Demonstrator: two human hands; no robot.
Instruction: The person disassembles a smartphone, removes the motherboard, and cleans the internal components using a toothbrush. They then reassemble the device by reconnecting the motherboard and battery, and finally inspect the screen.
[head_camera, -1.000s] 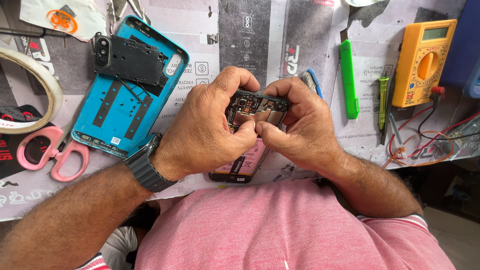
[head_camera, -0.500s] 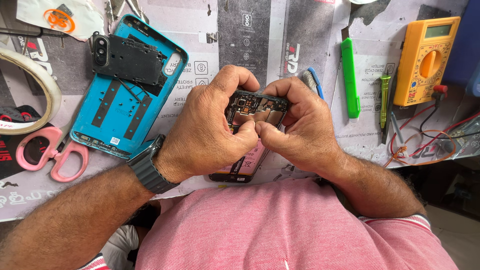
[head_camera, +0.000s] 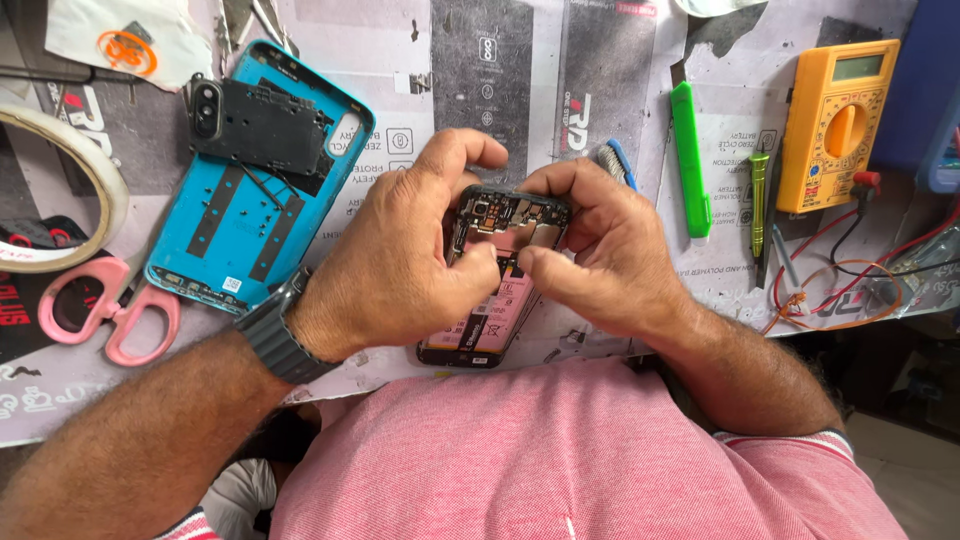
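From the head camera, an opened phone (head_camera: 497, 300) with its back off lies tilted between both hands over the near edge of the worktable (head_camera: 520, 90), just above the person's pink shirt (head_camera: 560, 460). The left hand (head_camera: 395, 255) closes around the phone's left side, fingers curled over its top corner and thumb pressing on the exposed inside. The right hand (head_camera: 600, 250) grips the right side the same way, fingers hooked over the top edge, its thumb tip meeting the left thumb on the board. The phone's lower end sticks out below the hands. A blue back cover (head_camera: 250, 200) lies well to the left, pink scissors (head_camera: 110, 310) nearer the table edge. A green knife (head_camera: 690, 160) and a yellow multimeter (head_camera: 835, 125) lie to the right.
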